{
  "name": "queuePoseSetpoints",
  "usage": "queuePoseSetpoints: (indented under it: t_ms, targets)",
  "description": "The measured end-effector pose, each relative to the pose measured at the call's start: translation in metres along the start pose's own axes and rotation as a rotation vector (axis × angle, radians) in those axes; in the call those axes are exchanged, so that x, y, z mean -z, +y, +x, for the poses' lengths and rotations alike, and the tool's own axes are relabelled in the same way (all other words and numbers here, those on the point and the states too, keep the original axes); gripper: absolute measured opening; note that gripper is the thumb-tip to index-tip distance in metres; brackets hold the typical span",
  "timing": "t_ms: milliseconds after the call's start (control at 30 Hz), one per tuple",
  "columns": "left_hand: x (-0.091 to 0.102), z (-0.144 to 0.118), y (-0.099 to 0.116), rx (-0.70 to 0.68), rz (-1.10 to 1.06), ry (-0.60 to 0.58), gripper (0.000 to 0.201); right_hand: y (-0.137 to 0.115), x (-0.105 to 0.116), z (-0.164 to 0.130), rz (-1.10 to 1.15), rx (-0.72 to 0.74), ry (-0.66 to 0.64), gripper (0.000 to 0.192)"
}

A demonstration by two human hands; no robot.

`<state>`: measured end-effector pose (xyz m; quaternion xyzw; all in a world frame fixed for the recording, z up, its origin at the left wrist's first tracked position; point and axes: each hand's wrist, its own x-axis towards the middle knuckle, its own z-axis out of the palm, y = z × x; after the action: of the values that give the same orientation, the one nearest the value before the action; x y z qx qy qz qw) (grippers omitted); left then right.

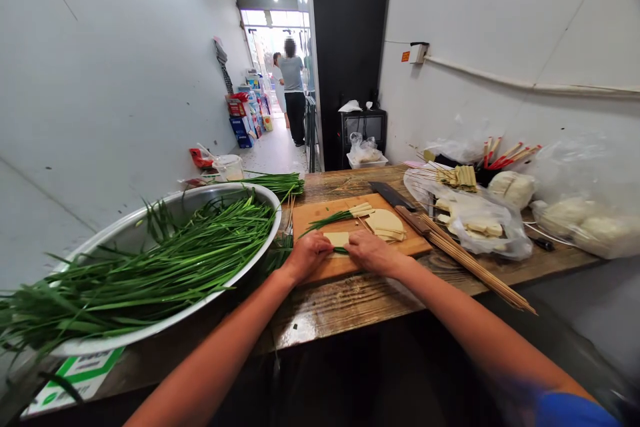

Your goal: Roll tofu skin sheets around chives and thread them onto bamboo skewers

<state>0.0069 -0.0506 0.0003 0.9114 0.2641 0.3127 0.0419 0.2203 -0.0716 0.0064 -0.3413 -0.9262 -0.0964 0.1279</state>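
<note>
A small pale tofu sheet lies on the wooden cutting board, with green chives along its near edge. My left hand has its fingers closed on the left end of this sheet and chives. At the right end, my right hand pinches the same sheet, its fingers bent down. Just beyond my hands are finished-looking rolls with chive ends sticking out. A stack of cut tofu sheets sits beside them on the board.
A large metal basin heaped with chives stands left. The cleaver and a bundle of wooden skewers lie right of the board. Plastic bags and skewered rolls are further right. Two people stand far off by the doorway.
</note>
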Motion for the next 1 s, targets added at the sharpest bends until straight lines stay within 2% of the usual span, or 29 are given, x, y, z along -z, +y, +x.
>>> queuePoseSetpoints:
  t_ms: [167, 333, 533, 667, 867, 1000]
  targets:
    - [0.000, -0.001, 0.002, 0.053, -0.055, -0.017, 0.022, 0.015, 0.005, -0.012, 0.282, -0.210, 0.102, 0.020]
    - [0.000, -0.001, 0.004, 0.067, -0.063, -0.029, 0.026, 0.012, 0.004, -0.009, 0.362, -0.206, 0.069, 0.012]
    - [0.000, -0.002, 0.006, 0.093, -0.044, -0.005, 0.024, 0.005, -0.003, 0.004, 0.265, -0.167, 0.025, 0.014]
    - [0.007, -0.001, 0.009, 0.031, 0.016, -0.110, 0.031, 0.000, 0.001, 0.006, 0.119, -0.124, -0.041, 0.024]
    - [0.018, -0.003, 0.013, -0.090, 0.179, -0.272, 0.030, -0.017, 0.016, 0.001, -0.081, -0.063, -0.110, 0.019]
    - [0.019, -0.004, 0.014, -0.130, 0.246, -0.324, 0.029, -0.026, 0.013, 0.005, -0.142, -0.086, -0.148, 0.019]
